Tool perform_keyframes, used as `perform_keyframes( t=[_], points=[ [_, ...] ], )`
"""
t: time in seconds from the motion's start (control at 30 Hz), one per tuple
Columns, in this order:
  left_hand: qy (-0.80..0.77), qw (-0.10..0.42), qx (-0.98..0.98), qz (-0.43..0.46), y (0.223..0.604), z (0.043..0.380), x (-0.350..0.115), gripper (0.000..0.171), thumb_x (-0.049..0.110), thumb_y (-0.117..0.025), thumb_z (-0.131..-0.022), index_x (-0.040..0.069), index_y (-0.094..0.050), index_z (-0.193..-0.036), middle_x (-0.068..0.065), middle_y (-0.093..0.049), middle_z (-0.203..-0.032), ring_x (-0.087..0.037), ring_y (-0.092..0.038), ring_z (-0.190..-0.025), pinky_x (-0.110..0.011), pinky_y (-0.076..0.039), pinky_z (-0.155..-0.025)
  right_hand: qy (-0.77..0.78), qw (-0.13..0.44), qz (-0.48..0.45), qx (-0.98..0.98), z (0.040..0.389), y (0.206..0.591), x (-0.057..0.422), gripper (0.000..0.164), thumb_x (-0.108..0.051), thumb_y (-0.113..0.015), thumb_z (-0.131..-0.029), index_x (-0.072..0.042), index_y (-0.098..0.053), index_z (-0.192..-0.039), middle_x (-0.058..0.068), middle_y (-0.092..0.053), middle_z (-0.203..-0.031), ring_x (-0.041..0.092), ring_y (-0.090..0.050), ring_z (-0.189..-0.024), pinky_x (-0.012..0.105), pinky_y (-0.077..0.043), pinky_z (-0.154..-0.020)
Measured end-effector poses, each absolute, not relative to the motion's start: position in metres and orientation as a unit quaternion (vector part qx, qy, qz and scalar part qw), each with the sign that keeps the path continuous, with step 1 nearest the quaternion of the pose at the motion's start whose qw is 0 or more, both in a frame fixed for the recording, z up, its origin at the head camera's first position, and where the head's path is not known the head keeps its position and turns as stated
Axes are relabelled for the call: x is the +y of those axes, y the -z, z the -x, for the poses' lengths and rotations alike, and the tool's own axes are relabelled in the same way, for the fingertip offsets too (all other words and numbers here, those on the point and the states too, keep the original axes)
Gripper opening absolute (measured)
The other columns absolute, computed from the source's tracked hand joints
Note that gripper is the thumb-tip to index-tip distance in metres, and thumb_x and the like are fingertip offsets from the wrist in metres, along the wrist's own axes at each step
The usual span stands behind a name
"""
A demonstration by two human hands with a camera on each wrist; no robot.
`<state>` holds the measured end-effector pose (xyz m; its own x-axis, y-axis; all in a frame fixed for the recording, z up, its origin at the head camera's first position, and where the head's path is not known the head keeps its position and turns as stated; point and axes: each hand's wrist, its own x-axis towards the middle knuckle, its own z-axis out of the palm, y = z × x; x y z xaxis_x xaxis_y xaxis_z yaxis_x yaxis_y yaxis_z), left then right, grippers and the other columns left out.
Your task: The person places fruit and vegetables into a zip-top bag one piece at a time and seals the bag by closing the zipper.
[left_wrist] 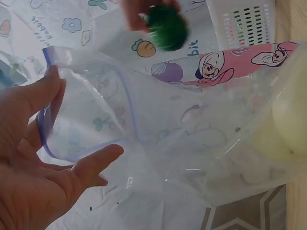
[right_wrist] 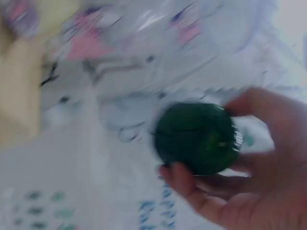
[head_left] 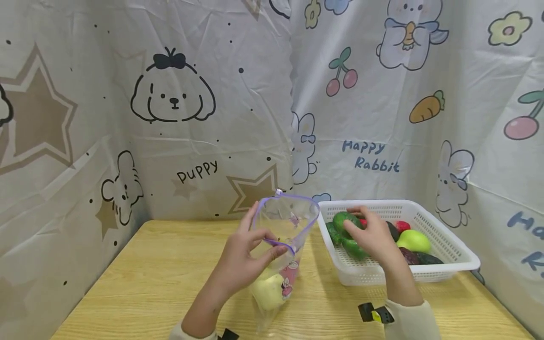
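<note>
Hands (head_left: pixel 244 257) (head_left: pixel 376 236) on clear bag (head_left: pixel 289 272) and green fruit (head_left: pixel 345 222), pear (head_left: pixel 414 242) in basket (head_left: pixel 361 275) nearby.

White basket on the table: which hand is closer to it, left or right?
Right. The right hand, holding a round green thing, appears over the white basket in the head view; the left hand is off to the basket's left, holding the clear bag.

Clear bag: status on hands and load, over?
Left hand holds clear bag open. Right hand grips round green item, outside bag. Pale fruit inside. No obstruction seen between item and bag.
</note>
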<state>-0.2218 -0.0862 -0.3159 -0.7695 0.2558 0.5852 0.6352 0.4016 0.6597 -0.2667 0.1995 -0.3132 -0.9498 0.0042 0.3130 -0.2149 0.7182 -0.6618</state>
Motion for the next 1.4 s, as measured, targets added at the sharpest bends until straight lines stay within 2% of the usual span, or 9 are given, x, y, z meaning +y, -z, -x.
perform_keyframes(
  t=[0.07, 0.13, 0.23, 0.3, 0.5, 0.73, 0.87, 1.03, 1.4],
  points=[
    [0.5, 0.19, -0.799, 0.275, 0.316, 0.222, -0.086, 0.021, 0.042, -0.067, -0.08, 0.022, -0.062, -0.074, -0.014, -0.019, -0.156, -0.035, -0.02, -0.139, -0.052, -0.051, -0.09, -0.42, 0.196, -0.07, -0.883, 0.259, 0.303, 0.194, 0.047, -0.033, -0.055, -0.091, -0.011, -0.047, -0.132, 0.02, -0.052, -0.134, 0.036, -0.051, -0.115, 0.055, -0.049, -0.095],
    [0.521, 0.18, -0.788, 0.276, 0.315, 0.222, -0.086, 0.022, 0.041, -0.066, -0.082, 0.021, -0.06, -0.075, -0.013, -0.021, -0.156, -0.035, -0.022, -0.139, -0.052, -0.05, -0.091, -0.474, 0.247, -0.112, -0.838, 0.252, 0.296, 0.186, 0.046, -0.03, -0.056, -0.092, -0.015, -0.047, -0.134, 0.015, -0.051, -0.135, 0.03, -0.052, -0.118, 0.04, -0.052, -0.096],
    [0.537, 0.167, -0.778, 0.278, 0.314, 0.223, -0.085, 0.022, 0.04, -0.065, -0.083, 0.019, -0.059, -0.076, -0.012, -0.022, -0.155, -0.036, -0.024, -0.138, -0.051, -0.05, -0.091, -0.524, 0.31, -0.215, -0.764, 0.239, 0.287, 0.169, 0.045, -0.011, -0.06, -0.09, -0.015, -0.049, -0.134, 0.011, -0.051, -0.135, 0.022, -0.052, -0.117, 0.018, -0.052, -0.09],
    [0.542, 0.162, -0.776, 0.279, 0.313, 0.222, -0.084, 0.022, 0.039, -0.066, -0.083, 0.019, -0.059, -0.076, -0.011, -0.022, -0.155, -0.036, -0.024, -0.137, -0.05, -0.05, -0.091, -0.52, 0.35, -0.279, -0.728, 0.23, 0.282, 0.155, 0.049, 0.003, -0.061, -0.085, -0.01, -0.051, -0.132, 0.014, -0.05, -0.136, 0.022, -0.051, -0.12, 0.013, -0.048, -0.092],
    [0.529, 0.171, -0.78, 0.288, 0.315, 0.221, -0.08, 0.023, 0.04, -0.065, -0.084, 0.019, -0.06, -0.076, -0.012, -0.021, -0.156, -0.042, -0.027, -0.135, -0.055, -0.051, -0.088, -0.435, 0.426, -0.338, -0.717, 0.215, 0.277, 0.125, 0.05, 0.012, -0.065, -0.076, 0.002, -0.055, -0.124, 0.023, -0.051, -0.134, 0.027, -0.052, -0.119, 0.015, -0.045, -0.096],
    [0.513, 0.177, -0.782, 0.307, 0.317, 0.218, -0.074, 0.023, 0.039, -0.063, -0.085, 0.018, -0.061, -0.076, -0.017, -0.021, -0.155, -0.043, -0.028, -0.134, -0.053, -0.051, -0.088, -0.383, 0.426, -0.332, -0.75, 0.23, 0.294, 0.124, 0.052, -0.001, -0.069, -0.079, -0.01, -0.055, -0.128, 0.016, -0.052, -0.137, 0.026, -0.049, -0.123, 0.046, -0.057, -0.085],
    [0.508, 0.18, -0.784, 0.308, 0.316, 0.218, -0.073, 0.023, 0.039, -0.063, -0.086, 0.018, -0.062, -0.077, -0.019, -0.02, -0.155, -0.042, -0.028, -0.134, -0.052, -0.052, -0.089, -0.379, 0.398, -0.321, -0.772, 0.241, 0.305, 0.129, 0.052, -0.012, -0.068, -0.083, -0.019, -0.052, -0.132, 0.009, -0.049, -0.142, 0.022, -0.042, -0.13, 0.052, -0.05, -0.096],
    [0.506, 0.177, -0.79, 0.298, 0.315, 0.217, -0.076, 0.024, 0.041, -0.063, -0.085, 0.019, -0.061, -0.077, -0.017, -0.02, -0.155, -0.039, -0.026, -0.136, -0.05, -0.052, -0.09, -0.376, 0.391, -0.317, -0.778, 0.245, 0.309, 0.129, 0.048, -0.013, -0.065, -0.085, -0.016, -0.053, -0.132, 0.009, -0.049, -0.141, 0.023, -0.041, -0.13, 0.057, -0.045, -0.101],
    [0.501, 0.188, -0.79, 0.301, 0.314, 0.218, -0.078, 0.021, 0.038, -0.065, -0.085, 0.018, -0.062, -0.076, -0.02, -0.021, -0.154, -0.036, -0.021, -0.139, -0.053, -0.051, -0.089, -0.371, 0.4, -0.306, -0.78, 0.248, 0.304, 0.14, 0.039, -0.007, -0.06, -0.087, -0.012, -0.058, -0.125, 0.012, -0.052, -0.136, 0.023, -0.046, -0.125, 0.052, -0.05, -0.097]
  ],
)
